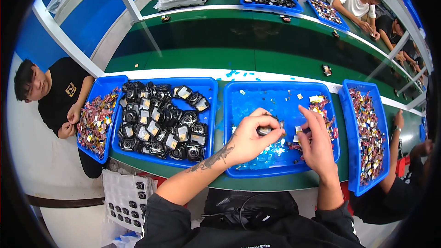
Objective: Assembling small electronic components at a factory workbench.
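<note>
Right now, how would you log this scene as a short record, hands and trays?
Left hand: pinching a small dark part
Right hand: fingers spread, beside the left
Work tray: blue, under both hands; blue scraps, wired pieces
Left neighbour tray: blue, black units heaped
Right neighbour tray: blue, piled with wired pieces

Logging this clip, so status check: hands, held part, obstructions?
Left hand gripping small dark unit, partly hidden. Right hand open above blue tray. No obstruction visible; loose blue film scraps below.
</note>
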Available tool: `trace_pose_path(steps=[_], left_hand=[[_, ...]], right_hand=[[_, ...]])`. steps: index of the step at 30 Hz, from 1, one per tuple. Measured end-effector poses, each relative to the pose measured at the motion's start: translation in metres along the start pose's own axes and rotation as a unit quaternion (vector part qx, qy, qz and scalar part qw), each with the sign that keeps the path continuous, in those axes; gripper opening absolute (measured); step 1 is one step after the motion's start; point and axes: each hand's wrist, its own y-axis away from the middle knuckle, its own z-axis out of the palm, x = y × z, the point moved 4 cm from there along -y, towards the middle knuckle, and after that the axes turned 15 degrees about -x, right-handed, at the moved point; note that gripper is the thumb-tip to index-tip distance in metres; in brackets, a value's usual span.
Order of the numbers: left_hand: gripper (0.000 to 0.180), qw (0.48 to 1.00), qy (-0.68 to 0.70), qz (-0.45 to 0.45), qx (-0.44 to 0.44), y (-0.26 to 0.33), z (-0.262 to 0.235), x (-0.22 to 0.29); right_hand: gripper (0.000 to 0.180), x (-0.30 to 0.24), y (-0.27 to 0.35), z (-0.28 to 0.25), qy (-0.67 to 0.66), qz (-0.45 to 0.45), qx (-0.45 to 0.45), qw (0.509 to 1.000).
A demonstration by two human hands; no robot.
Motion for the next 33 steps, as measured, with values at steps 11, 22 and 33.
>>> trace_pose_path(steps=[11,22,33], left_hand=[[0.016,0.989,0.075,-0.051,-0.115,0.008,0.008,0.003],[0.051,0.998,-0.042,-0.004,0.047,0.004,-0.014,-0.002],[0.041,0.999,0.027,-0.011,0.017,0.006,0.006,0.006]], right_hand=[[0.010,0.014,0.004,0.027,-0.355,-0.056,-0.132,0.924],[0.017,0.021,0.019,0.014,-0.426,0.031,-0.119,0.896],[0.011,0.022,-0.001,0.028,-0.275,0.024,-0.129,0.952]])
